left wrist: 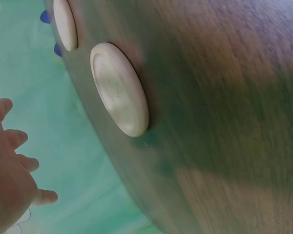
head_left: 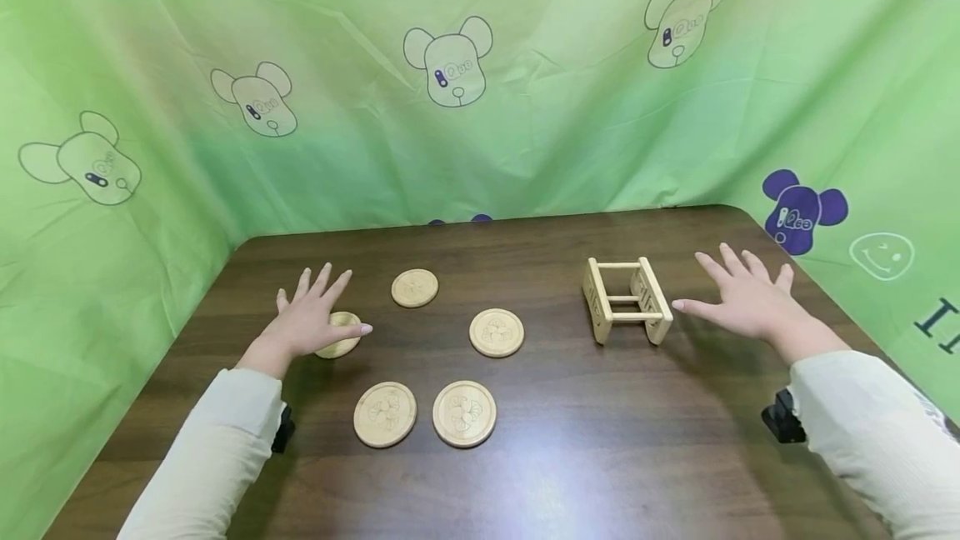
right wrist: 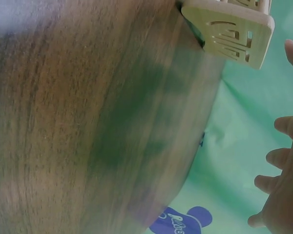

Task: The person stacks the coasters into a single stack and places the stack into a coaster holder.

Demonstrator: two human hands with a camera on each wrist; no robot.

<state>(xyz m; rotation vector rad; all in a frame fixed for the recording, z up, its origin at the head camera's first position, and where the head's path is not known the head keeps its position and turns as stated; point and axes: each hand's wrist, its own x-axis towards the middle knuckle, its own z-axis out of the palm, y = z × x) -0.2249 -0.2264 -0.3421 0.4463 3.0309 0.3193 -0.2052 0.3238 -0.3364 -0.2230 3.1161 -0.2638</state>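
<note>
My left hand [head_left: 306, 322] hovers with fingers spread above a round wooden coaster [head_left: 339, 337], partly covering it in the head view. That coaster [left wrist: 119, 90] lies flat on the table in the left wrist view, apart from the fingers. Several more carved coasters lie about: one at the back [head_left: 415, 287], one in the middle [head_left: 497, 332] and a front pair, left [head_left: 385, 414] and right [head_left: 464, 413]. To the right stands a small wooden rack [head_left: 628, 317] with cut-out sides and round bars. Just right of it, my right hand [head_left: 746, 298] is held spread, holding nothing.
The dark wooden table [head_left: 570, 440] has its far edge against a green curtain [head_left: 540, 140] printed with cartoon bear heads. More curtain hangs along the left and right sides. Black bands sit at both wrists below pale sleeves [head_left: 217, 448].
</note>
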